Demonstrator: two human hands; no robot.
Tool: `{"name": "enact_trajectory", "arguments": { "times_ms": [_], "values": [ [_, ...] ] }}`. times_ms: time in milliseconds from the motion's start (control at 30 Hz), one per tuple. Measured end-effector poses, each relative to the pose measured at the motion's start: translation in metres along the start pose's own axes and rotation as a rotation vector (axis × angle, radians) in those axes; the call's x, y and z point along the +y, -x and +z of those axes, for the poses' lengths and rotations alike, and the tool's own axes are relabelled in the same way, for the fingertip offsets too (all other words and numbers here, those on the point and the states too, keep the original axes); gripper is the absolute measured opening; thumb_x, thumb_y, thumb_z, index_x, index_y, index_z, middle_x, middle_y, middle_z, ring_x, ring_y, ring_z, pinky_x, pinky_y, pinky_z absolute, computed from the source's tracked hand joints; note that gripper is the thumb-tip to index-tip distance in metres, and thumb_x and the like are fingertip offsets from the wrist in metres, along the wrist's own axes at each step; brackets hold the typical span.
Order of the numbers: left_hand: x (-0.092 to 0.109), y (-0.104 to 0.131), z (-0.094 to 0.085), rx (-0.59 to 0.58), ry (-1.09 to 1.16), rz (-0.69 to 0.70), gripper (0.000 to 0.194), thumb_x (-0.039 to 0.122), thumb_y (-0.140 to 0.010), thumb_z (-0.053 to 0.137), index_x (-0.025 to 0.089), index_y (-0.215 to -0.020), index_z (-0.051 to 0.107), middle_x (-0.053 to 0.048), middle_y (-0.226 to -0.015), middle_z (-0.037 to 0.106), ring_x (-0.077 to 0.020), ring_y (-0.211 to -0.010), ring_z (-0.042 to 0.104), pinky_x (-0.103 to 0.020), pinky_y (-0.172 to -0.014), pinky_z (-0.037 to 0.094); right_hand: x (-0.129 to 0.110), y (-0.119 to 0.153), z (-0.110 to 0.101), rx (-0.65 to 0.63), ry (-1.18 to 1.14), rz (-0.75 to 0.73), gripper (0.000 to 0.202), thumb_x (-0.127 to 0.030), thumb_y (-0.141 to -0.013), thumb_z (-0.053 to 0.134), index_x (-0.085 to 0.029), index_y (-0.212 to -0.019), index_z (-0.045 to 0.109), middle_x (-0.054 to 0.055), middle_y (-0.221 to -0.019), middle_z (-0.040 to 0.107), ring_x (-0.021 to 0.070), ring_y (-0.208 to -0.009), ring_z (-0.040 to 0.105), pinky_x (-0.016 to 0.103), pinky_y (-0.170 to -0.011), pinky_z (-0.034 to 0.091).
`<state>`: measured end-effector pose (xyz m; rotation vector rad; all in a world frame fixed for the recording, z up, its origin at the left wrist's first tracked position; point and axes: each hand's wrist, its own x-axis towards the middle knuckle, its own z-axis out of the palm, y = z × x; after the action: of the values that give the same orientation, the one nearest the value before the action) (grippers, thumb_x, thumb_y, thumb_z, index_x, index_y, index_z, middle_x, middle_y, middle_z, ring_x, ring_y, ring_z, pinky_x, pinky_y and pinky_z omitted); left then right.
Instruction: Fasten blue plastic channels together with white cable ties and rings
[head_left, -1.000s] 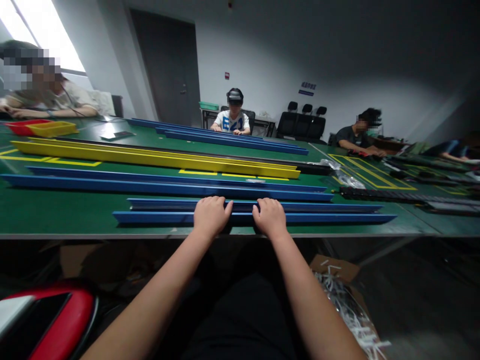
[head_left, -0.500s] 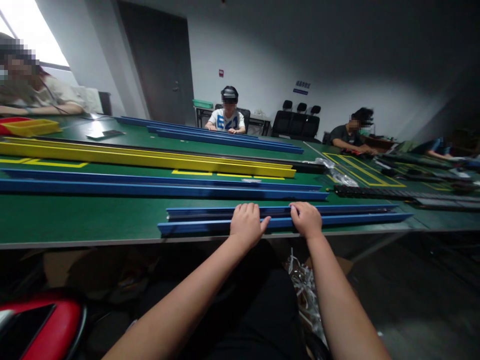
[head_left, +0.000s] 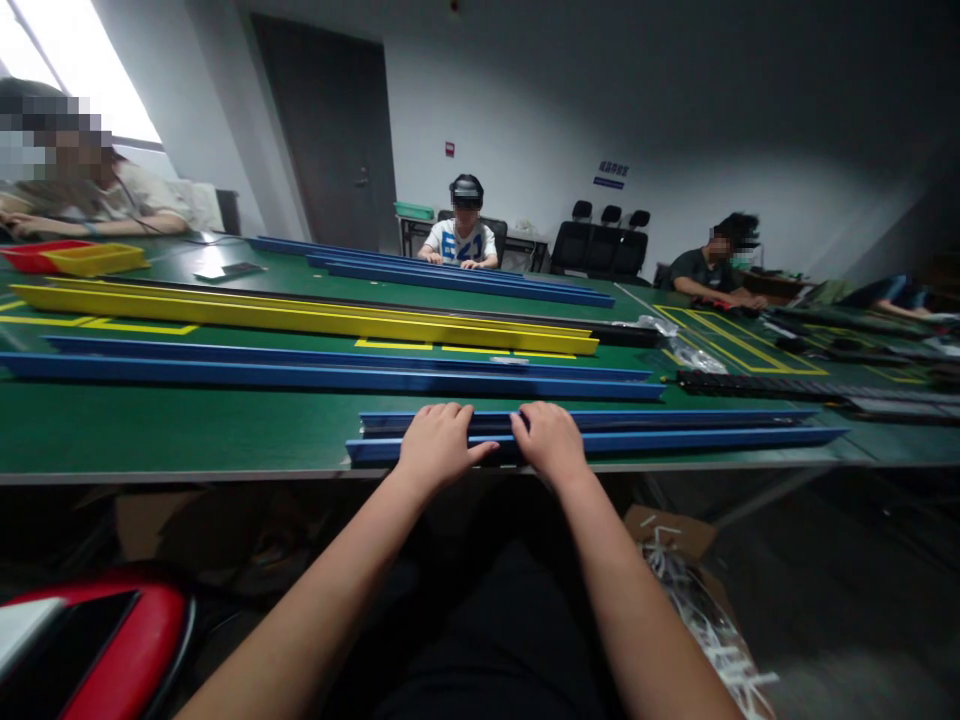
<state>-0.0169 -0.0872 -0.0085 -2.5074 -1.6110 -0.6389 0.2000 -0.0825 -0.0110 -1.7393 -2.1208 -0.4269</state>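
Note:
A blue U-shaped channel (head_left: 712, 437) lies along the front edge of the green table, with a dark strip visible between its two walls. Toward its left end my left hand (head_left: 439, 440) grips it, fingers curled over the far wall and thumb stretched along the near one. My right hand (head_left: 551, 440) is closed over the same channel a short way to the right, its fingers also reaching the far wall. The fingertips inside the channel are hidden.
Behind lie a longer blue channel (head_left: 337, 376) and a yellow channel (head_left: 300, 315). More blue channels (head_left: 465, 280) rest farther back. Black segmented strips (head_left: 750, 385) are at right. Several people sit around the table. Below stands a box of white scraps (head_left: 697, 590).
Both hands have slid left along the blue channel, and the gap between them is a little narrower. The view has shifted slightly left.

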Motion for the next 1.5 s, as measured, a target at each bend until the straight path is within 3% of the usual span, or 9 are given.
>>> {"name": "enact_trajectory", "arguments": {
  "times_ms": [67,167,467,567,733,933,1067,1233,1500],
  "values": [
    [0.004,0.002,0.000,0.011,-0.015,-0.015,0.058,0.068,-0.081,0.050,0.021,-0.113,0.060,-0.014,-0.106,0.065,-0.0318,-0.105,0.057,-0.042,-0.093,0.037,-0.019,-0.001,0.002,0.010,0.002,0.011,0.043,-0.048,-0.096,0.035,-0.020,-0.101,0.067,0.009,-0.098,0.067,0.0225,-0.097,0.056,0.034,-0.088,0.034],
    [0.015,0.000,0.004,0.020,-0.004,-0.019,0.056,0.067,-0.080,0.052,0.022,-0.113,0.060,-0.013,-0.106,0.065,-0.0314,-0.105,0.056,-0.042,-0.094,0.037,-0.015,0.001,0.004,0.022,-0.019,0.029,0.041,-0.044,-0.098,0.033,-0.021,-0.100,0.067,0.008,-0.098,0.068,0.0212,-0.097,0.055,0.033,-0.089,0.033],
    [0.093,-0.031,0.032,0.058,0.125,0.202,0.048,0.051,-0.086,0.053,0.019,-0.121,0.056,-0.014,-0.119,0.061,-0.0291,-0.112,0.053,-0.045,-0.100,0.035,0.098,0.019,-0.001,0.061,0.025,0.121,0.032,-0.029,-0.093,0.039,-0.021,-0.101,0.070,0.005,-0.103,0.070,0.0183,-0.097,0.058,0.028,-0.087,0.036],
    [0.103,-0.034,0.032,0.042,0.149,0.282,0.040,0.044,-0.087,0.054,0.023,-0.121,0.057,-0.011,-0.129,0.057,-0.0273,-0.119,0.050,-0.045,-0.104,0.034,0.117,0.022,-0.005,0.058,0.042,0.148,0.031,-0.028,-0.092,0.041,-0.022,-0.099,0.070,0.004,-0.102,0.070,0.0180,-0.095,0.058,0.028,-0.086,0.037],
    [0.074,-0.024,0.022,0.051,0.140,0.191,0.041,0.045,-0.088,0.055,0.025,-0.123,0.056,-0.010,-0.127,0.059,-0.0261,-0.117,0.052,-0.044,-0.105,0.034,0.103,0.021,-0.005,0.055,0.035,0.180,0.033,-0.035,-0.094,0.041,-0.021,-0.097,0.071,0.006,-0.100,0.070,0.0193,-0.097,0.059,0.031,-0.089,0.037],
    [0.017,-0.005,0.012,0.073,0.099,0.009,0.058,0.063,-0.081,0.055,0.020,-0.118,0.060,-0.015,-0.123,0.061,-0.0303,-0.115,0.054,-0.042,-0.101,0.038,0.044,0.017,0.003,0.206,-0.048,0.137,0.039,-0.040,-0.095,0.040,-0.025,-0.125,0.060,0.007,-0.130,0.059,0.0225,-0.119,0.048,0.038,-0.102,0.029],
    [-0.008,0.002,0.013,0.002,0.190,0.011,0.065,0.063,-0.083,0.052,0.021,-0.132,0.052,-0.012,-0.130,0.057,-0.0267,-0.118,0.055,-0.037,-0.101,0.041,0.010,0.016,0.009,0.254,-0.088,0.176,0.038,-0.039,-0.097,0.036,-0.026,-0.121,0.063,0.007,-0.127,0.061,0.0229,-0.117,0.048,0.042,-0.105,0.022],
    [-0.024,0.007,0.019,-0.032,0.320,0.045,0.066,0.057,-0.084,0.056,0.024,-0.140,0.043,-0.009,-0.137,0.052,-0.0239,-0.123,0.053,-0.035,-0.105,0.040,0.001,0.018,0.013,0.210,-0.126,0.173,0.038,-0.036,-0.098,0.034,-0.023,-0.100,0.069,0.005,-0.109,0.069,0.0212,-0.105,0.052,0.039,-0.100,0.023],
    [-0.028,0.017,0.026,0.096,0.433,0.015,0.070,0.053,-0.077,0.067,0.022,-0.135,0.043,-0.009,-0.131,0.057,-0.0242,-0.118,0.056,-0.039,-0.103,0.045,0.007,0.024,0.024,0.349,-0.122,0.123,0.030,-0.028,-0.092,0.041,-0.021,-0.106,0.067,0.006,-0.109,0.068,0.0220,-0.106,0.052,0.037,-0.093,0.025]
  ]
}}
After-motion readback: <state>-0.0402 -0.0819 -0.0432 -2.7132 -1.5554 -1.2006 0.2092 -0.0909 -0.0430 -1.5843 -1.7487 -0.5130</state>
